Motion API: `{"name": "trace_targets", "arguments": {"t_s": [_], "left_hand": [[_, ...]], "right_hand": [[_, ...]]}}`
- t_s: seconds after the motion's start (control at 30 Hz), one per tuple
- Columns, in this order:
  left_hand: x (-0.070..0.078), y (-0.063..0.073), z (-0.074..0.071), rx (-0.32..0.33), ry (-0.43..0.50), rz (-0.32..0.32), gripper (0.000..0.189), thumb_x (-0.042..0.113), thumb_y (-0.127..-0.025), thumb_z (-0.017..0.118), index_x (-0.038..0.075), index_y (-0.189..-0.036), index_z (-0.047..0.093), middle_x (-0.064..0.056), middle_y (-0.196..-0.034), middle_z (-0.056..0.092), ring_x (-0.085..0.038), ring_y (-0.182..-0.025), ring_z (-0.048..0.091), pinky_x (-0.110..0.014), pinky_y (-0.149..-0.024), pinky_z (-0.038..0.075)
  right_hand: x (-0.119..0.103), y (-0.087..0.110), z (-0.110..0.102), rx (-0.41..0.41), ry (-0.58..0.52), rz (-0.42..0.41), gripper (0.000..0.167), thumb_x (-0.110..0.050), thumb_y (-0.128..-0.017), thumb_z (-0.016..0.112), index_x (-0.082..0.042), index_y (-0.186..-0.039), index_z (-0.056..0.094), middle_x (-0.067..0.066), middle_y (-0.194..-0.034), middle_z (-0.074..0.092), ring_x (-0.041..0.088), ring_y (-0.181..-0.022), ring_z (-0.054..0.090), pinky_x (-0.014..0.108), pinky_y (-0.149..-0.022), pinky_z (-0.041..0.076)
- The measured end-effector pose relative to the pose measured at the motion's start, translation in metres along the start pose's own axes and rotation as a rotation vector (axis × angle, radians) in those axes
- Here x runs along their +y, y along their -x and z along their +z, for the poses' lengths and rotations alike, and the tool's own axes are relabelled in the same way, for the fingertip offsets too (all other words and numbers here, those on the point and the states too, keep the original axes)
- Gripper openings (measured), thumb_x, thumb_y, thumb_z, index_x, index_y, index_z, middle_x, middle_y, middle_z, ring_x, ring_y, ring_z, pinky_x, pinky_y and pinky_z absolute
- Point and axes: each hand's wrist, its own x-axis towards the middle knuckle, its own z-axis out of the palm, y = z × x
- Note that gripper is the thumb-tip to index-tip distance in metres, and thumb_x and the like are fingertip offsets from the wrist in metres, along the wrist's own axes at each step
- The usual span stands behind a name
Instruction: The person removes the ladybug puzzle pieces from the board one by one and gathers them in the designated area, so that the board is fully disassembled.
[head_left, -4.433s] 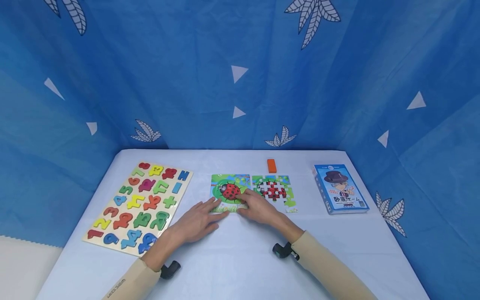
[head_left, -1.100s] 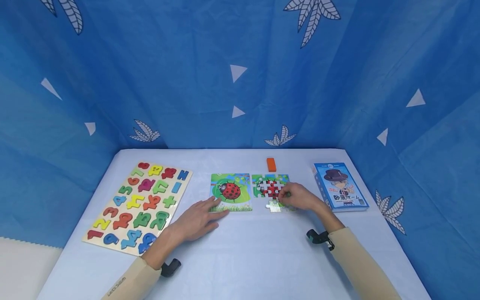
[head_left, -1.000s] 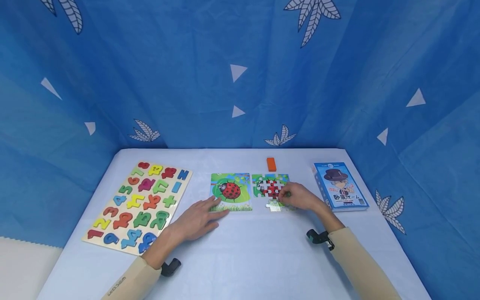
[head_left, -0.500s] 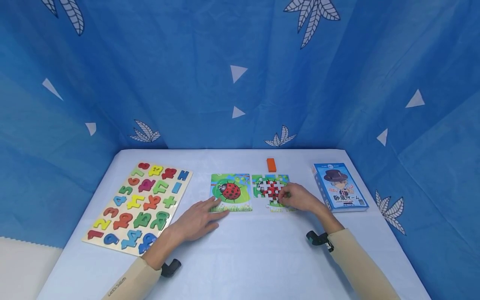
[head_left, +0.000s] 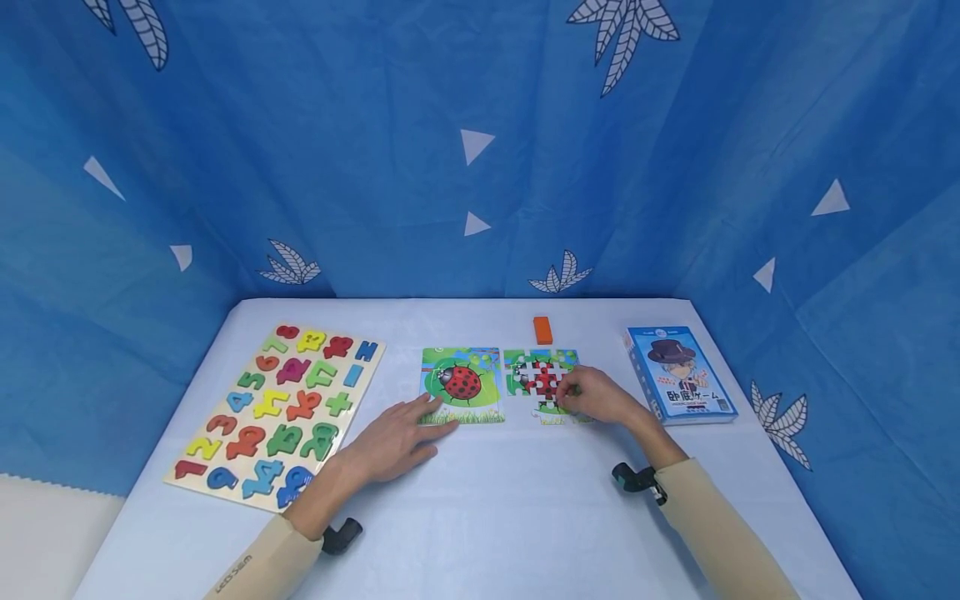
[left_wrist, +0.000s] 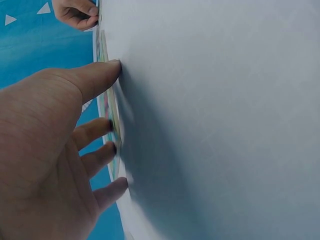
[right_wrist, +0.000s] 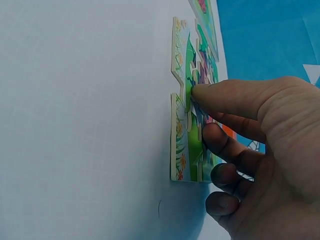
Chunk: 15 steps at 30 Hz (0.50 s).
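My left hand (head_left: 397,439) lies with its fingers spread, fingertips on the lower left edge of a square ladybug picture board (head_left: 483,371). The thumb reaches toward the board's bottom edge; in the left wrist view the left hand (left_wrist: 65,140) has straight fingers. To the right, my right hand (head_left: 600,393) pinches a jigsaw piece (right_wrist: 180,52) with green and flowers at the lower side of a ladybug jigsaw (head_left: 516,358). Gaps show between several of the jigsaw's pieces. The right hand (right_wrist: 260,130) hides part of its right side.
An orange block (head_left: 543,331) lies behind the jigsaw. On the right is a blue card game box (head_left: 682,379). A board with colourful numbers (head_left: 273,404) lies at left, partly under the left forearm. A blue curtain (head_left: 405,167) surrounds the white table (head_left: 480,517).
My right hand has moved right, from the ladybug picture board to the jigsaw. The pinched jigsaw piece, shiny with glare a second ago, now shows its green and flowers. The left hand stays put.
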Motion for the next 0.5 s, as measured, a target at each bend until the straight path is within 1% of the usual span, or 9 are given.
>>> {"name": "trace_targets", "arguments": {"t_s": [0.13, 0.23, 0.3, 0.37, 0.5], "left_hand": [[-0.001, 0.0, 0.001, 0.008, -0.001, 0.004, 0.05, 0.034, -0.1, 0.063, 0.029, -0.148, 0.052, -0.013, -0.161, 0.036, -0.035, -0.15, 0.029, -0.055, -0.117, 0.032], [-0.002, -0.002, 0.003, 0.041, -0.02, 0.018, 0.046, 0.033, -0.1, 0.063, 0.028, -0.146, 0.056, -0.013, -0.158, 0.04, -0.035, -0.147, 0.034, -0.055, -0.115, 0.034], [-0.002, -0.005, 0.003, 0.071, -0.019, 0.013, 0.043, 0.033, -0.1, 0.063, 0.029, -0.142, 0.06, -0.012, -0.155, 0.045, -0.034, -0.144, 0.039, -0.055, -0.112, 0.037], [-0.003, -0.009, 0.002, 0.104, 0.007, -0.002, 0.038, 0.03, -0.099, 0.064, 0.028, -0.137, 0.064, -0.012, -0.15, 0.05, -0.033, -0.14, 0.044, -0.055, -0.109, 0.04], [-0.005, -0.016, 0.002, 0.164, 0.094, -0.065, 0.031, 0.024, -0.098, 0.066, 0.023, -0.13, 0.069, -0.01, -0.139, 0.058, -0.03, -0.129, 0.052, -0.051, -0.105, 0.045]], "right_hand": [[0.0, 0.001, 0.0, 0.002, 0.005, -0.003, 0.005, -0.017, -0.092, 0.071, -0.013, -0.091, 0.073, 0.0, -0.094, 0.061, 0.018, -0.088, 0.053, 0.033, -0.075, 0.045], [-0.003, 0.002, -0.001, 0.025, -0.008, 0.003, 0.005, -0.018, -0.094, 0.069, -0.015, -0.092, 0.072, 0.0, -0.092, 0.06, 0.018, -0.088, 0.053, 0.033, -0.074, 0.045], [-0.006, 0.001, -0.001, 0.046, -0.026, -0.015, 0.006, -0.019, -0.096, 0.068, -0.015, -0.093, 0.072, 0.0, -0.091, 0.06, 0.018, -0.087, 0.053, 0.033, -0.074, 0.045], [-0.012, -0.001, 0.0, 0.065, -0.057, -0.041, 0.007, -0.019, -0.097, 0.066, -0.014, -0.095, 0.072, 0.0, -0.088, 0.06, 0.018, -0.085, 0.054, 0.032, -0.073, 0.046], [-0.029, -0.01, 0.008, 0.073, -0.088, -0.117, 0.009, -0.017, -0.098, 0.065, -0.012, -0.099, 0.072, -0.001, -0.086, 0.061, 0.017, -0.081, 0.054, 0.03, -0.07, 0.047]]}}
